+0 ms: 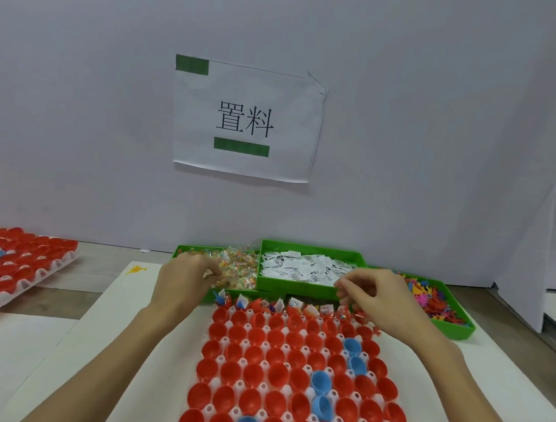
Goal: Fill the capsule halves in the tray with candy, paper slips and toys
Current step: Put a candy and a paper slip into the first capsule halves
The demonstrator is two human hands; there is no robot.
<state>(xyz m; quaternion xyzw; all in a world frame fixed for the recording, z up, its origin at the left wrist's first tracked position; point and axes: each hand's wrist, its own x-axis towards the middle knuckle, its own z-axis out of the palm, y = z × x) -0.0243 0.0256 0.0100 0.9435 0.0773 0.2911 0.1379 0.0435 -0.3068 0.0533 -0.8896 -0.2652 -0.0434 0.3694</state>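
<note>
A white tray (212,408) in front of me holds rows of open red capsule halves (254,373) and a few blue ones (320,380). Only the far row (282,306) has candy, paper slips and small toys in it. Behind the tray stand three green bins: wrapped candy (235,267), white paper slips (302,267), coloured plastic toys (429,299). My left hand (186,278) reaches into the candy bin with its fingers curled on candy. My right hand (368,294) hovers over the right end of the far row, fingertips pinched on something small that I cannot make out.
A second tray (15,276) full of red and blue capsules lies at the far left on the table. A white partition wall with a printed paper sign (244,118) stands right behind the bins. A white mat (58,360) covers the table under the tray.
</note>
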